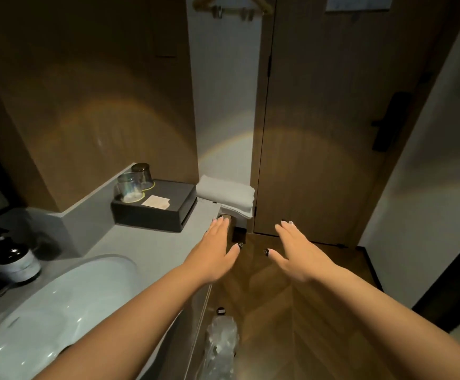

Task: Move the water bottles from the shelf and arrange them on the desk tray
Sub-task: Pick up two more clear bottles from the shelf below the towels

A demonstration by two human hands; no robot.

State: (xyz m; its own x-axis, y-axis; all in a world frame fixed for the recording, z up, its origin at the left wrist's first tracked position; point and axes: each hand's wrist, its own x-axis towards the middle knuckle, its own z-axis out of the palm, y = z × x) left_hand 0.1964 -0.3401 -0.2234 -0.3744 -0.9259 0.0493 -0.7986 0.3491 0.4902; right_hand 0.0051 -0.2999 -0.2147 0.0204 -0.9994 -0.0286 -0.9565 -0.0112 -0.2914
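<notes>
Both hands are reaching forward with fingers straight and spread, holding nothing: the left hand (pixel 217 252) is hovering over the counter's right edge, the right hand (pixel 298 253) over open floor. Beyond them a wooden door (pixel 333 119) is standing closed, and herringbone wood flooring (pixel 272 303) is running between counter and wall. On the left, a grey counter (pixel 146 242) is carrying a white basin (pixel 53 305), a black tray (pixel 154 209) with two glasses (pixel 130 186), and folded towels (pixel 227 192). One water bottle (pixel 222 344) is showing low beside the counter front.
</notes>
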